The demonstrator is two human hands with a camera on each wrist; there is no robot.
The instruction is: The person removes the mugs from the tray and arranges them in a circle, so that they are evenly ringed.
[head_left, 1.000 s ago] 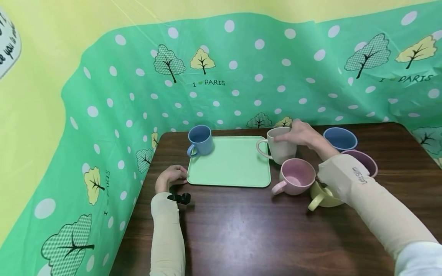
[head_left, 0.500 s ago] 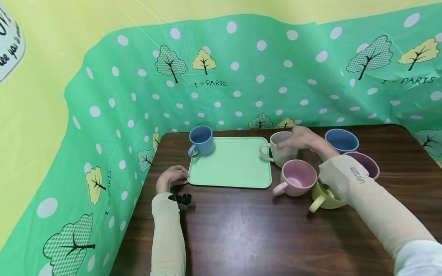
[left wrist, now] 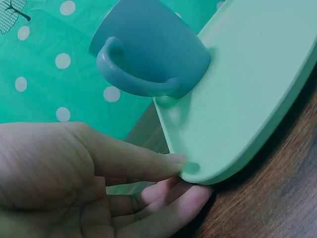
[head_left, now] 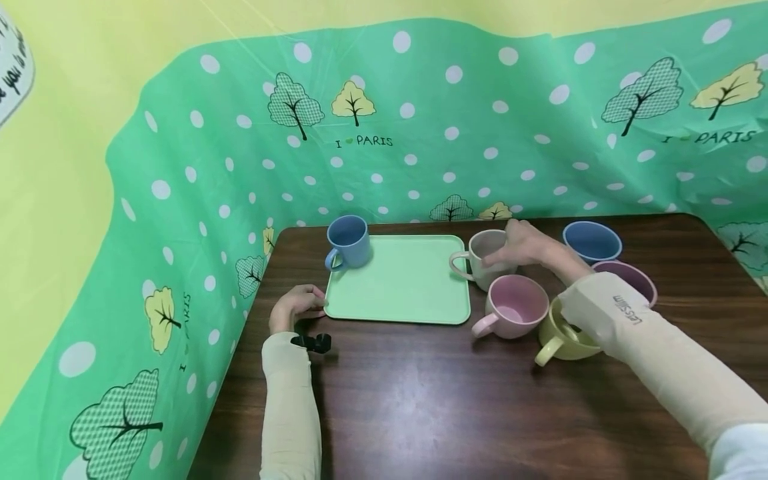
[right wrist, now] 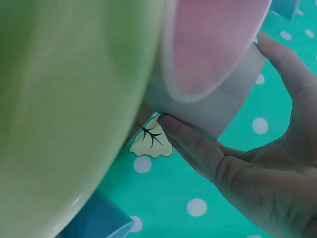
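Plainly, the work stood at the grasping of a cup: the right hand (head_left: 528,243) had its fingers (right wrist: 190,144) and thumb set round the body of the pale grey mug (head_left: 483,257), which sat on the dark wooden table (head_left: 432,400) just beside the right edge of the light green tray (head_left: 399,280), its handle turned toward the tray. Whether the mug's base was on the wood or a shade above it I could not tell. The left hand (head_left: 295,307) pinched the tray's near left corner, thumb on top and fingertips (left wrist: 193,191) underneath, as if to steady it. A blue mug (head_left: 348,241) stood on the tray's far left corner. Crowded close to the grey mug were a pink mug (head_left: 515,307), a yellow-green mug (head_left: 561,340) partly under the right sleeve, a purple cup (head_left: 630,280) and a blue bowl (head_left: 591,241). To my eye the tray looked the likeliest place for it; that move would call for a clean lift and a short carry to the left, with the forearm raised so the sleeve did not drag the pink or yellow-green mugs, then a level set-down clear of the blue mug while the left hand held the tray from sliding.
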